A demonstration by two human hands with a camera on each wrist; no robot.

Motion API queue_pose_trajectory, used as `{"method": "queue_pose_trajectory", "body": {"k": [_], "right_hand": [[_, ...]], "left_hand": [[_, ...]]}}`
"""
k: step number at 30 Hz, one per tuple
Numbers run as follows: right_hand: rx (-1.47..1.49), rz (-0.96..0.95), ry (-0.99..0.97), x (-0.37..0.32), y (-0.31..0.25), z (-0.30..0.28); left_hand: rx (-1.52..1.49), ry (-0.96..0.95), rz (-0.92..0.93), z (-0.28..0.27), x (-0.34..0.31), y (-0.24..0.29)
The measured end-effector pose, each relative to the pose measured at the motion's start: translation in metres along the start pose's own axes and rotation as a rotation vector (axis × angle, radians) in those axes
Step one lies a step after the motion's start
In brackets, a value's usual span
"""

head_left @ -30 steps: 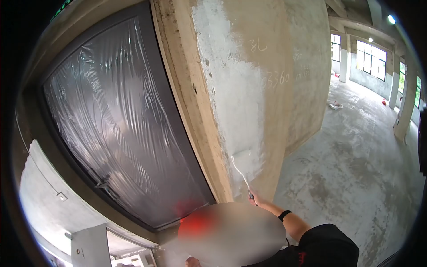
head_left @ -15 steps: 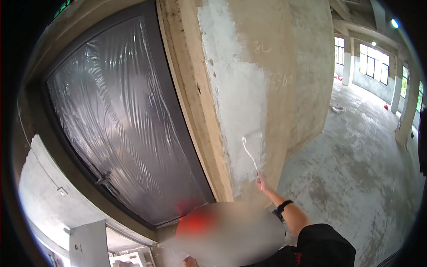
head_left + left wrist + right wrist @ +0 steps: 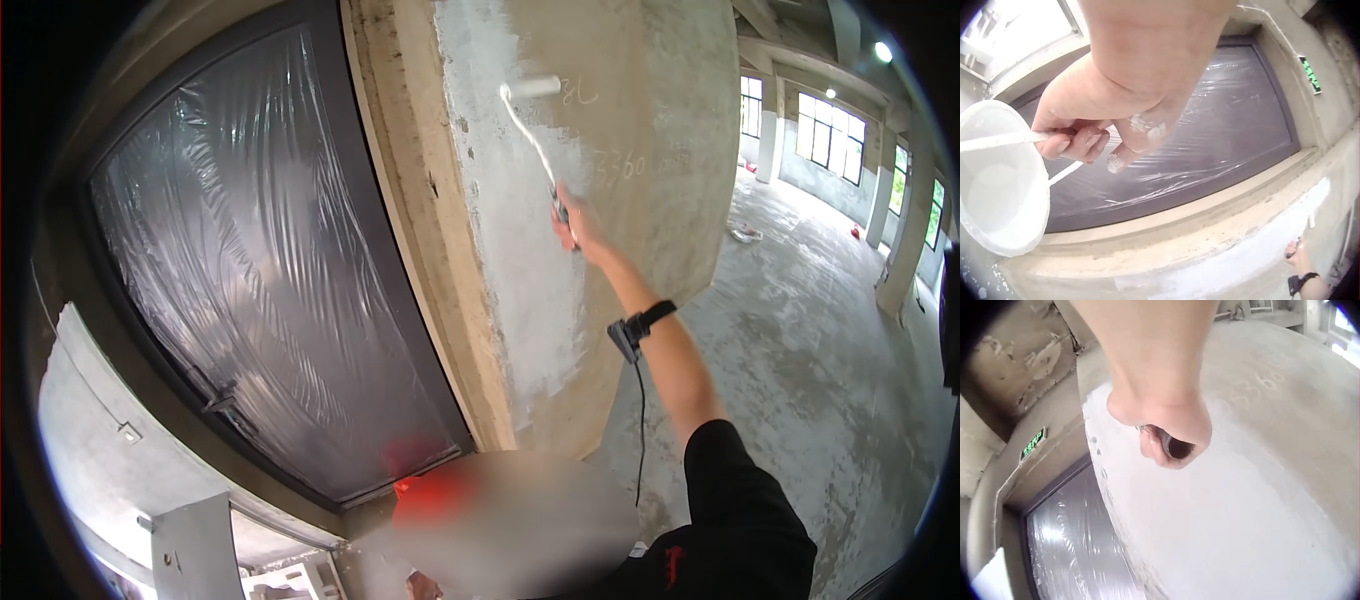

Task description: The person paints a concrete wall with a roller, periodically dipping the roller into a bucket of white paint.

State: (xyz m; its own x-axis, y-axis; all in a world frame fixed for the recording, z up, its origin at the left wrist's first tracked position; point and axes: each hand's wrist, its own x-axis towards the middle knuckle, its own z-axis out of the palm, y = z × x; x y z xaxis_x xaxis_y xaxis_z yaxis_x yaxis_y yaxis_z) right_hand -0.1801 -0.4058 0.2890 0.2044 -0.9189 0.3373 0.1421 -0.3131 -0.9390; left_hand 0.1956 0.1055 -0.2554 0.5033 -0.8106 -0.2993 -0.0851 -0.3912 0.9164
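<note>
High on the wall, my right hand (image 3: 583, 228) grips the handle of a paint roller (image 3: 535, 87). Its white sleeve lies against the wall near the chalk marks, above a broad strip of white paint (image 3: 530, 270). In the right wrist view, fingers curl round the handle end (image 3: 1179, 449), and the roller sleeve is hidden behind the hand. My left hand (image 3: 1122, 103), with white paint on its skin, holds the thin white bail of a white bucket (image 3: 1016, 231). Only a bit of that hand shows at the bottom of the head view, beside a blurred patch.
Left of the painted wall stands a dark door (image 3: 240, 250) covered in clear plastic film, with a bare plaster edge (image 3: 420, 200) between. A concrete floor (image 3: 780, 340) stretches right towards windows and pillars. A cable (image 3: 641, 430) hangs from the right wrist's camera.
My right hand has carried the roller up the wall, from low on the white strip to near its top, and the arm now reaches out further. The left hand stays low.
</note>
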Motion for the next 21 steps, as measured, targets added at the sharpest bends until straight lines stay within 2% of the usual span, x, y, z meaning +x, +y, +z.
{"method": "queue_pose_trajectory", "body": {"k": [7, 11, 13, 16, 20, 21], "right_hand": [[0.049, -0.023, -0.108, 0.057, -0.117, 0.019], [0.051, -0.149, -0.074, 0.078, -0.165, 0.034], [0.021, -0.201, -0.050, 0.080, -0.169, 0.038], [0.085, -0.129, -0.099, 0.077, -0.159, 0.036], [0.089, -0.066, -0.157, 0.051, -0.102, 0.024], [0.037, -0.061, -0.094, 0.041, -0.086, 0.023]], "left_hand": [[0.046, 0.036, -0.029, 0.001, 0.000, 0.004], [0.071, 0.061, -0.041, 0.003, 0.005, 0.013], [0.082, 0.074, -0.053, 0.006, 0.004, 0.014], [0.112, 0.087, -0.065, 0.004, 0.007, 0.021], [0.158, 0.088, -0.075, 0.001, 0.016, 0.034], [0.167, 0.087, -0.080, 0.003, 0.018, 0.035]]}}
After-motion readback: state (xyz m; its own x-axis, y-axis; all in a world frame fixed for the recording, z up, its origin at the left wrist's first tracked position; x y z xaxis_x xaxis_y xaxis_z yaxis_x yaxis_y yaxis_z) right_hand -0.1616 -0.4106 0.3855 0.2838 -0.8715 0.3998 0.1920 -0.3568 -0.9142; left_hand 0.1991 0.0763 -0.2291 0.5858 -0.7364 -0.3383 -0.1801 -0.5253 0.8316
